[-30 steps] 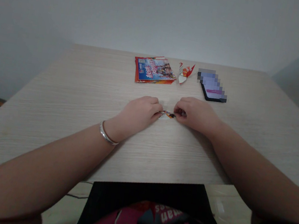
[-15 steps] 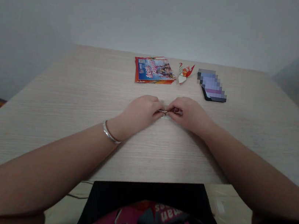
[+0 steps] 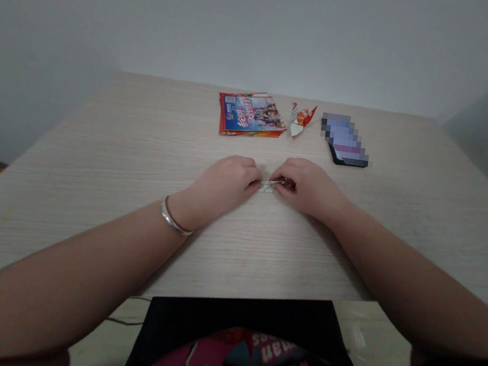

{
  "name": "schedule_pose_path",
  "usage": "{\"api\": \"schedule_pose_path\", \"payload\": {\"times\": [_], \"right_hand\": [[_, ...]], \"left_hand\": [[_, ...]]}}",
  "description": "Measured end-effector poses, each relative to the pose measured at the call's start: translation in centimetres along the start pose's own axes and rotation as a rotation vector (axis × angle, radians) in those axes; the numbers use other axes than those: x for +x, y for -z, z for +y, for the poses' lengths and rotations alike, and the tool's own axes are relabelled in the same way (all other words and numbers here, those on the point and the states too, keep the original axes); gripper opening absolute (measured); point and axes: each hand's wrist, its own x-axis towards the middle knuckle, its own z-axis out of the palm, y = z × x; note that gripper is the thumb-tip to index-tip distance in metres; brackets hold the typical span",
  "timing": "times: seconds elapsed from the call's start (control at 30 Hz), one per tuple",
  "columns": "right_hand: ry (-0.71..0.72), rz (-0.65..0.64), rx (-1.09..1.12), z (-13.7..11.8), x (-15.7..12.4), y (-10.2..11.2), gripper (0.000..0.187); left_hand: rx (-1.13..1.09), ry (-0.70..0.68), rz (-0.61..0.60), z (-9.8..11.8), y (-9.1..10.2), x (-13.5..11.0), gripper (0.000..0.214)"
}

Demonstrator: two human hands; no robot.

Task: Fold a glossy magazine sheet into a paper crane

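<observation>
Between my two hands is a small folded piece of printed paper (image 3: 267,187), pale in the middle and darker where it tucks into the right fingers. My left hand (image 3: 230,184) pinches its left end between thumb and fingers. My right hand (image 3: 302,185) is closed on the other end. The fingers cover much of the paper, so its full shape is hidden. Beyond the hands stands a folded paper crane (image 3: 302,120), red, orange and white.
A stack of printed flyers (image 3: 253,115) lies behind my left hand, with a blue one on top. To the right of the crane is a phone (image 3: 345,141) with a blurred screen. All rest on a pale wooden table (image 3: 95,144) against a wall.
My left hand has shifted slightly left, so the gap between the hands is wider. More of the pale paper now shows between the fingers.
</observation>
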Motion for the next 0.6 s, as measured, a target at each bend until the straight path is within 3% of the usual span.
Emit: {"api": "schedule_pose_path", "payload": {"times": [0.23, 0.6], "right_hand": [[-0.114, -0.017, -0.014, 0.1, -0.1, 0.6, 0.013], [-0.141, -0.035, -0.059, 0.7, -0.5, 1.0, 0.013]], "left_hand": [[0.010, 0.008, -0.023, -0.2, 0.6, -0.2, 0.027], [0.152, 0.176, -0.101, -0.3, 1.6, -0.7, 0.021]]}}
